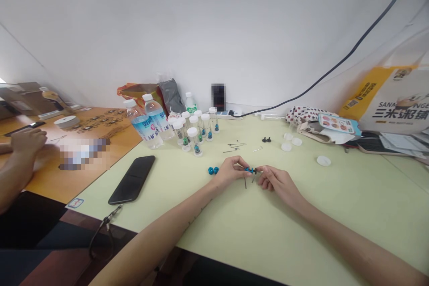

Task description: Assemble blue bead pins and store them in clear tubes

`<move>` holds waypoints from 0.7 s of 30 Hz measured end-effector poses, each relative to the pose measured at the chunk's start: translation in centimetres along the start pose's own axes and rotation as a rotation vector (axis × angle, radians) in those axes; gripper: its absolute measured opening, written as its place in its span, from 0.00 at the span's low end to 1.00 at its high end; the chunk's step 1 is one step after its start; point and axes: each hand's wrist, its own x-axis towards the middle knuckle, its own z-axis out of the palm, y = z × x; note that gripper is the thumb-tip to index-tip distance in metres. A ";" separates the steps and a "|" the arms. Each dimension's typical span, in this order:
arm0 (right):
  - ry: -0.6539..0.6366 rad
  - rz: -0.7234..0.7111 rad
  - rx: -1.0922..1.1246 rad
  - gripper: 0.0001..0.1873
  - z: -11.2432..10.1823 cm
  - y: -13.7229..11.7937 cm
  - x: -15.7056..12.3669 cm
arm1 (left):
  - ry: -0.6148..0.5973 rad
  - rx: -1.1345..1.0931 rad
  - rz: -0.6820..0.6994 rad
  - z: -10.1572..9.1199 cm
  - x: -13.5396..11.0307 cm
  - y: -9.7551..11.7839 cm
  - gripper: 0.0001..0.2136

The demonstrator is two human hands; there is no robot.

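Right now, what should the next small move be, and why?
Probably hold the left hand steady and gently press the black end piece with the right hand: the left pinches the small blue piece, the black end piece stands at its right end, and the right fingertips are close by, though contact is unclear.

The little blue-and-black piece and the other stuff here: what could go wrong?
The left hand pinches the blue-and-black piece, which is small, so it might slip. The roundish blue pieces beside that hand could roll if bumped. The strap by the phone hangs over the edge of the table and might get snagged.
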 end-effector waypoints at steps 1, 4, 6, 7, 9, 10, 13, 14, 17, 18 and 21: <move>0.002 0.000 0.003 0.27 0.0 0.0 0.0 | 0.000 -0.003 0.000 0.0 0.0 0.0 0.16; 0.000 -0.002 0.009 0.27 0.0 0.0 0.0 | 0.003 -0.001 -0.002 0.0 0.0 0.0 0.17; -0.002 -0.002 0.008 0.28 -0.1 0.0 0.0 | 0.003 0.003 -0.003 0.0 -0.1 0.1 0.17; -0.001 -0.002 0.007 0.28 -0.1 0.0 0.0 | 0.004 0.004 -0.004 0.0 -0.1 0.1 0.17; 0.002 0.000 0.007 0.29 -0.1 0.0 0.0 | 0.005 0.004 -0.007 0.0 -0.1 0.1 0.17; 0.002 0.000 0.007 0.29 -0.1 0.0 0.1 | 0.005 0.005 -0.009 0.0 -0.1 0.1 0.17; 0.000 -0.003 0.008 0.28 0.0 0.1 0.1 | 0.003 0.002 -0.007 0.0 -0.1 0.0 0.17; 0.000 -0.004 0.009 0.28 0.0 0.1 0.1 | 0.003 0.000 -0.002 0.0 0.0 0.0 0.17; 0.003 -0.002 0.010 0.28 0.0 0.1 0.1 | 0.008 -0.002 0.001 0.0 0.0 0.0 0.17; 0.004 -0.001 0.009 0.28 0.0 0.1 0.1 | 0.008 -0.002 -0.001 0.0 0.0 0.0 0.17; 0.005 -0.001 0.005 0.29 -0.1 0.0 0.0 | 0.004 -0.008 -0.002 0.0 0.0 0.0 0.17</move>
